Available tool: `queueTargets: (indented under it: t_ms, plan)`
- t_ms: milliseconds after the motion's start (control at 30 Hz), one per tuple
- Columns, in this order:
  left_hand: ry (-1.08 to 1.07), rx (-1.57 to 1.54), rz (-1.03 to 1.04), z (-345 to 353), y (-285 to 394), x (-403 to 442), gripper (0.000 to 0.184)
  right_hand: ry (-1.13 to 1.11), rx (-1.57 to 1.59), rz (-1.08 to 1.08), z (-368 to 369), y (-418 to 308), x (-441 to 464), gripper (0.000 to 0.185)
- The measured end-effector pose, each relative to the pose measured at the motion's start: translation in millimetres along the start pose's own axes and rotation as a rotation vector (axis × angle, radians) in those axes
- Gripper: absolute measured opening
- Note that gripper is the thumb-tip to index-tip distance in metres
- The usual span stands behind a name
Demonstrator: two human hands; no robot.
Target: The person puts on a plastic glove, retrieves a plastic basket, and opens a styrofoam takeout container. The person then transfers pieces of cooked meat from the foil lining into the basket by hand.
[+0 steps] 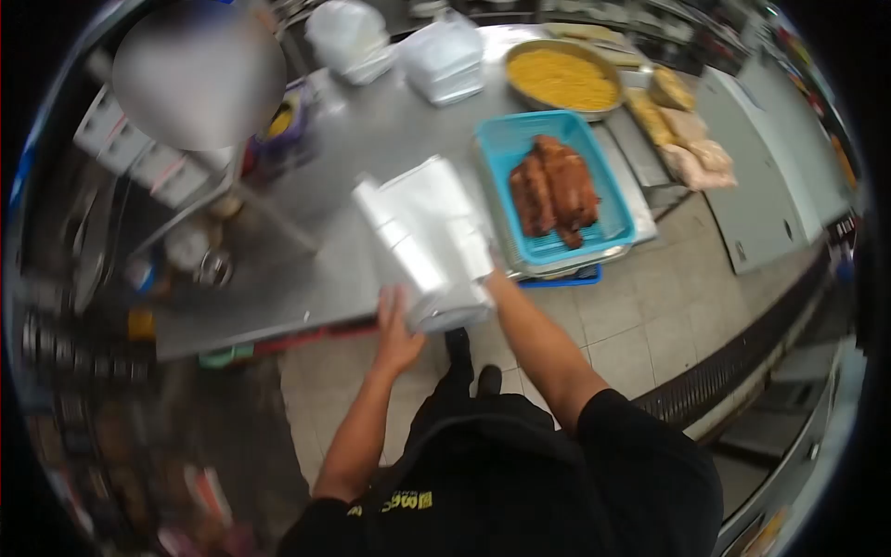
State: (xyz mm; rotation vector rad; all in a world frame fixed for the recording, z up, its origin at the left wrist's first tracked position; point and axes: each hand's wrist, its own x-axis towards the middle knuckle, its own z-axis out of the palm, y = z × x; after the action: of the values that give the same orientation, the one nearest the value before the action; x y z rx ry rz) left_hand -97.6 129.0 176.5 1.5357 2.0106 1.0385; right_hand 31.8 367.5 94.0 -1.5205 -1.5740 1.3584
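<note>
A shiny white folded bundle [422, 237], which looks like thin plastic bags, lies over the front edge of the steel table [325, 209], blurred by motion. My left hand [399, 332] is at its lower left side, fingers stretched forward and apart. At the bundle's right side is my right hand [494, 277], gripping that edge; its fingers are mostly hidden. To the right of the bundle, a blue plastic basket [489, 158] holds browned roasted meat [554, 190].
Two white plastic bags [348, 42] [444, 58] sit at the back, beside a round pan of yellow food [561, 78]. Bagged foods [691, 139] lie at the right. A blurred hanging scale-like disc [200, 74] and white boxes [139, 148] stand left. Tiled floor [613, 325] shows below.
</note>
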Motion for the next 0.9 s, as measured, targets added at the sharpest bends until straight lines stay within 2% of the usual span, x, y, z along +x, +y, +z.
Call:
queueTargets:
  t_ms: [33, 100, 167, 233, 267, 300, 333, 367, 433, 467, 533, 600, 667, 767, 800, 833, 900]
  plan:
    - [-0.091, -0.133, -0.12, -12, 3, 5, 0.09, -0.059, -0.01, -0.007, 34, 31, 5, 0.047]
    - [-0.191, -0.82, -0.443, -19, -54, 32, 0.093, -0.158, 0.031, -0.001, 47, 24, -11, 0.047]
    - [0.011, -0.899, -0.708, -32, -13, 46, 0.109, -0.242, 0.066, 0.003, 32, 27, -8, 0.046]
    - [0.116, -0.666, -0.568, -7, -34, 53, 0.13, -0.341, 0.1, -0.006, 29, 31, -25, 0.045]
    - [0.165, -0.7, -0.485, -8, -28, 51, 0.143, -0.4, 0.116, -0.018, 26, 35, -33, 0.045]
    - [0.159, -0.624, -0.527, 2, -54, 52, 0.146, -0.464, 0.13, -0.025, 33, 24, -21, 0.044]
    - [0.145, -0.636, -0.575, -18, -35, 40, 0.144, -0.529, 0.138, -0.019, 37, 25, -23, 0.044]
    - [0.101, -0.749, -0.633, -16, -52, 30, 0.135, -0.583, 0.147, -0.008, 22, 40, -28, 0.043]
    - [-0.024, -0.96, -0.647, -57, -40, -8, 0.116, -0.644, 0.172, 0.007, 37, 19, -26, 0.043]
    - [-0.052, -1.112, -0.69, -39, -81, -23, 0.092, -0.656, 0.184, 0.007, 46, 9, -38, 0.042]
    - [-0.128, -1.273, -0.688, -49, -114, -59, 0.082, -0.674, 0.208, 0.003, 69, -12, -64, 0.042]
    - [-0.033, -1.336, -0.722, -95, -109, -102, 0.076, -0.711, 0.235, 0.017, 96, -20, -95, 0.041]
    - [0.144, -1.522, -0.521, -128, -133, -140, 0.071, -0.752, 0.27, 0.051, 149, -40, -127, 0.04]
    - [0.297, -1.578, -0.555, -208, -183, -204, 0.07, -0.782, 0.336, 0.113, 248, -67, -192, 0.039]
    - [0.327, -1.604, -0.488, -241, -200, -229, 0.07, -0.799, 0.339, 0.137, 269, -78, -207, 0.039]
    - [0.486, -1.557, -0.574, -264, -218, -247, 0.069, -0.812, 0.496, 0.142, 311, -111, -255, 0.037]
    - [0.764, -1.499, -0.717, -316, -253, -281, 0.066, -0.893, 0.335, 0.186, 397, -141, -289, 0.035]
